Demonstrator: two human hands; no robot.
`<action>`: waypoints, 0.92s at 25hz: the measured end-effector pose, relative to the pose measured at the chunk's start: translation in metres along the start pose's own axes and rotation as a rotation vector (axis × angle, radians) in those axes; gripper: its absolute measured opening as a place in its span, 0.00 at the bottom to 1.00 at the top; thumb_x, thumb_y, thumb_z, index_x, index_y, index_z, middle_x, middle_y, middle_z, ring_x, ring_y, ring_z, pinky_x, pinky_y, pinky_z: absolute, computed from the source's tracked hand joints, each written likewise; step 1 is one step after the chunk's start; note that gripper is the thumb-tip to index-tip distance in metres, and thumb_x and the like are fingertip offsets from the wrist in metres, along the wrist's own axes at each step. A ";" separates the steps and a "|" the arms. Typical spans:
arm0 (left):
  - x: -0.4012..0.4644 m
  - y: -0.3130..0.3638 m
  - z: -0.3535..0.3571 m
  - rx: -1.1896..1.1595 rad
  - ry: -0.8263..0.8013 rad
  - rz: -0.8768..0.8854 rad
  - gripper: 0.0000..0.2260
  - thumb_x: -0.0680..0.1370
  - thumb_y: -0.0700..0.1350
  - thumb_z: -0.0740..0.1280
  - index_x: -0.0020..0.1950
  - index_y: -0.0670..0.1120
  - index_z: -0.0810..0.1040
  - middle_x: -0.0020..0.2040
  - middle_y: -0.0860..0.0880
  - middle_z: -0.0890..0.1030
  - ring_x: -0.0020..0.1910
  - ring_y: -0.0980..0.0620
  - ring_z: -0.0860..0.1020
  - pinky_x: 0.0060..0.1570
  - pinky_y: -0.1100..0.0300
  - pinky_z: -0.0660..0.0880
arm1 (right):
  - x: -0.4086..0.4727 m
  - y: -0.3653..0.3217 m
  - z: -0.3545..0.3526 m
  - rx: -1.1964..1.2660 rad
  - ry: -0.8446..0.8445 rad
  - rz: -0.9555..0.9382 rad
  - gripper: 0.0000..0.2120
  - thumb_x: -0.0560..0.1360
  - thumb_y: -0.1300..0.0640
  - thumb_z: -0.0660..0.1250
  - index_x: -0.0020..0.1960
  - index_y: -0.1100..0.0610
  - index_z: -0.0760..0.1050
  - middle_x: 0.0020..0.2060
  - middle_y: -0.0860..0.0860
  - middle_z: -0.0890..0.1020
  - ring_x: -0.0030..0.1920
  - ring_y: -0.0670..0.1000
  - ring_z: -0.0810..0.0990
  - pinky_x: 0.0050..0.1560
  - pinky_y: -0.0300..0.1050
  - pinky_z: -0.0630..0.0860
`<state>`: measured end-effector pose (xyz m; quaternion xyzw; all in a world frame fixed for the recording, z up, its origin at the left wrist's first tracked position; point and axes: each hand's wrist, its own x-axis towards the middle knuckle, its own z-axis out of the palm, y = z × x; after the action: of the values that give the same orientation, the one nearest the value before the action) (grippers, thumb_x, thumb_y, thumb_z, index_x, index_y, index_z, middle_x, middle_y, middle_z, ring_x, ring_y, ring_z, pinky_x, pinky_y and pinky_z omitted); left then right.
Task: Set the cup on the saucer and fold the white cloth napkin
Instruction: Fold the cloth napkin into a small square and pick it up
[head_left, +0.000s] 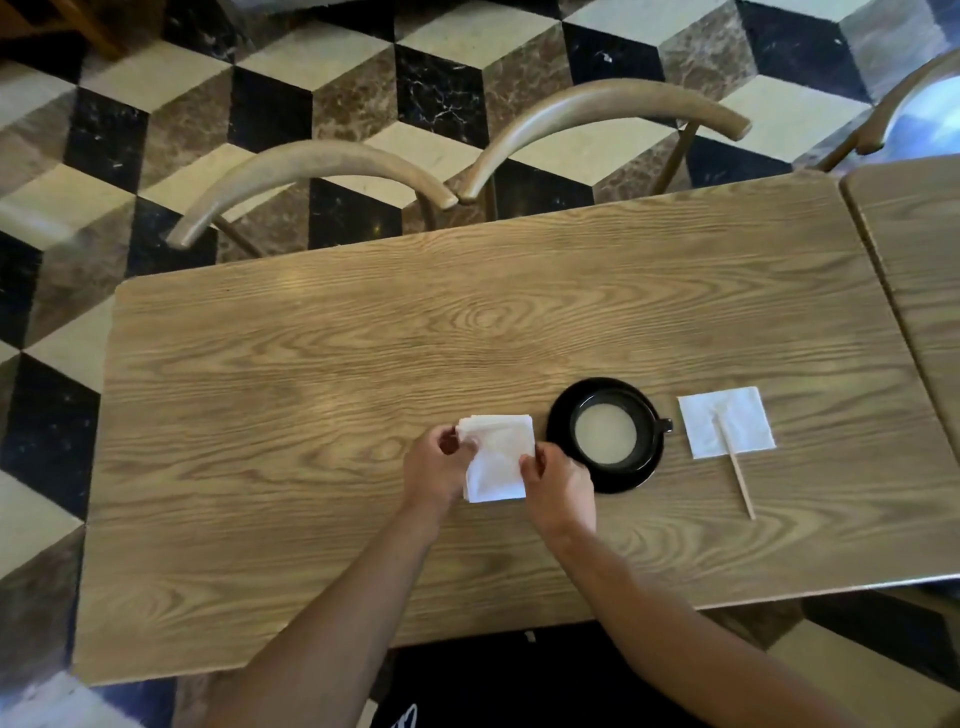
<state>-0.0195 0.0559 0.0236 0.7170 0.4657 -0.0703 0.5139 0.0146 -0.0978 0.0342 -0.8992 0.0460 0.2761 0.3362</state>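
On the wooden table (311, 415), near the middle, both hands are pinching the white napkin (497, 457): left hand (434, 465) on its left edge, right hand (558, 486) on its right. Just right of that, the black cup (610, 434) already sits on its saucer (621, 480). Further right, a stir stick (735, 467) lies across a second napkin (743, 418).

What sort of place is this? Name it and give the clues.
Probably a café or restaurant dining room: wooden tables set edge to edge, matching curved-back chairs, a patterned marble floor, and a black cup on a saucer.
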 end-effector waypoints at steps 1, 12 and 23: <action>0.001 0.001 0.001 0.103 0.022 0.048 0.11 0.74 0.47 0.75 0.54 0.46 0.82 0.48 0.51 0.85 0.51 0.47 0.84 0.54 0.50 0.80 | -0.002 -0.002 0.000 -0.053 0.005 -0.020 0.12 0.80 0.51 0.63 0.58 0.57 0.77 0.47 0.54 0.84 0.48 0.58 0.82 0.47 0.50 0.76; 0.002 -0.052 -0.009 0.981 -0.112 1.019 0.32 0.83 0.57 0.59 0.80 0.37 0.61 0.82 0.41 0.60 0.82 0.42 0.57 0.77 0.40 0.61 | 0.006 0.026 0.017 -0.590 -0.075 -0.442 0.35 0.78 0.57 0.68 0.80 0.59 0.55 0.80 0.51 0.57 0.66 0.51 0.76 0.52 0.47 0.83; 0.014 -0.044 -0.009 1.179 -0.332 0.748 0.39 0.83 0.63 0.53 0.82 0.44 0.36 0.82 0.49 0.34 0.82 0.44 0.36 0.79 0.40 0.35 | 0.022 0.007 0.022 -0.689 -0.227 -0.296 0.45 0.74 0.71 0.65 0.81 0.63 0.41 0.81 0.51 0.39 0.62 0.55 0.79 0.55 0.52 0.82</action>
<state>-0.0480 0.0731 -0.0102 0.9666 -0.0109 -0.2377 0.0948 0.0214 -0.0868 0.0050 -0.9201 -0.2170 0.3215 0.0537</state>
